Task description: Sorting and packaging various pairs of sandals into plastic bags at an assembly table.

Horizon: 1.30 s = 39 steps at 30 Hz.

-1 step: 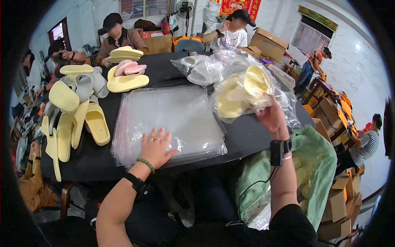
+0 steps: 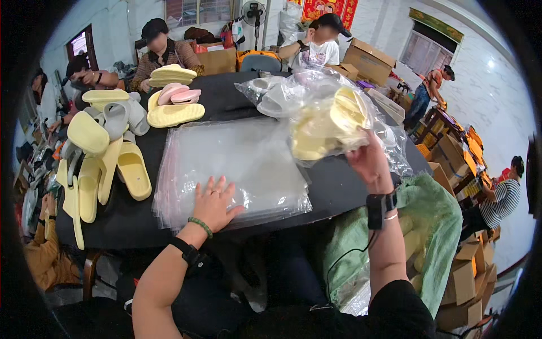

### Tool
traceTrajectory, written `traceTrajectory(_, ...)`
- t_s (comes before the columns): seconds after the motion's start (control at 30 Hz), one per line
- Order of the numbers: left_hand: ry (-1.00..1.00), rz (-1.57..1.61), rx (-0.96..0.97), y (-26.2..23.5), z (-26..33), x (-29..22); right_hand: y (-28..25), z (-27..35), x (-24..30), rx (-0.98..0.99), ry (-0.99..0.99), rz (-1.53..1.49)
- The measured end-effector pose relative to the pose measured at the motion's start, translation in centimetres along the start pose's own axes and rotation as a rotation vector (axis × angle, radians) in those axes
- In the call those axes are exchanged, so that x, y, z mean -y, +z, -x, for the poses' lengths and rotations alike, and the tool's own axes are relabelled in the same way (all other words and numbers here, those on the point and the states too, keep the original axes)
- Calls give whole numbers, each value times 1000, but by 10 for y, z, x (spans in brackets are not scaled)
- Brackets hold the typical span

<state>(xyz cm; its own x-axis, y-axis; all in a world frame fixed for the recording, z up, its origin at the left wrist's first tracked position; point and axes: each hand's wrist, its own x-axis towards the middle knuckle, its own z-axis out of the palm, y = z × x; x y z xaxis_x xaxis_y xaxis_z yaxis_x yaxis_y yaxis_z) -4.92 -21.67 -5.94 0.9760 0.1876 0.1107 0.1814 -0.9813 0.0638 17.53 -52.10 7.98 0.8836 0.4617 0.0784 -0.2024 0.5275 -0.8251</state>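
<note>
Slippers (image 2: 330, 127), pale yellow foam pair already inside a clear plastic bag (image 2: 316, 85), hang above the table's (image 2: 339, 189) far right side. My right hand (image 2: 370, 164) is closed on the bag's lower edge, fingers pinching film. I judge it light, soft, the film slick & crinkly, so grip film bunched against a sole, not loose plastic. Long axis of the pair runs roughly left-right, tilted up to the right; can't tell toe from heel thru the film. Left hand (image 2: 214, 203) lies flat, fingers spread, pressing the stack of empty bags (image 2: 231, 164), holding nothing.
</note>
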Motion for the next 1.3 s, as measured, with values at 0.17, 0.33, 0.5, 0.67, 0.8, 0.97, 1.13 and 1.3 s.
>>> traceTrajectory(0.17, -7, 14, -3, 7, 4, 6, 71, 12, -55, 266, 85, -341)
traceTrajectory(0.33, 2, 37, -9, 19, -1, 4, 138, 38, -154, 544, 412, -489)
traceTrajectory(0.5, 22, 139, 45, 53, -2, 40, 150, 82, -195, 843, 965, -167)
traceTrajectory(0.67, 53, 489, 22, 12, -2, 11, 123, 63, -137, 1027, 477, 452)
traceTrajectory(0.8, -67, 164, 61, -3, 4, 4, 102, 11, -107, 690, -35, 702)
traceTrajectory(0.97, -27, 61, -24, 15, 3, 9, 49, -34, -101, 463, -249, 1204)
traceTrajectory(1.13, -64, 102, 88, 10, 3, 5, 31, -41, -126, 381, 295, 1198)
traceTrajectory(1.3, -83, 82, 222, -10, 2, 0, 31, -39, -147, 422, 292, 1001)
